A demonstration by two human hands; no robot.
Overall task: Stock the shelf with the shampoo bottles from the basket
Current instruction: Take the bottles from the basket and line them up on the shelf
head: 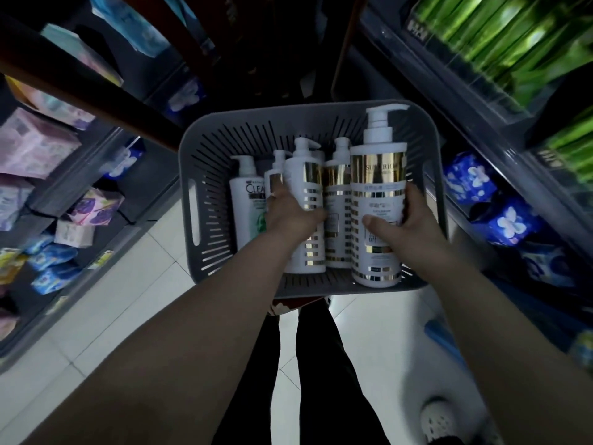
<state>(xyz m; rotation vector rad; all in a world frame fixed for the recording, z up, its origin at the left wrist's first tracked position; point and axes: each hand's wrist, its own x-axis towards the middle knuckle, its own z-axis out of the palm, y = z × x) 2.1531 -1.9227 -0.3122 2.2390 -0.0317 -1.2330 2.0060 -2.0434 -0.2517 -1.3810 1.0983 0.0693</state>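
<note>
My right hand (407, 220) clasps the upright white-and-gold pump bottle (377, 200); my left hand (288, 210) wraps its neighbour (305, 220) inside the grey slotted basket (205, 162).

A grey slotted basket (205, 175) holds five white pump bottles (340, 213) standing close together, one labelled Clear (248, 203).
</note>
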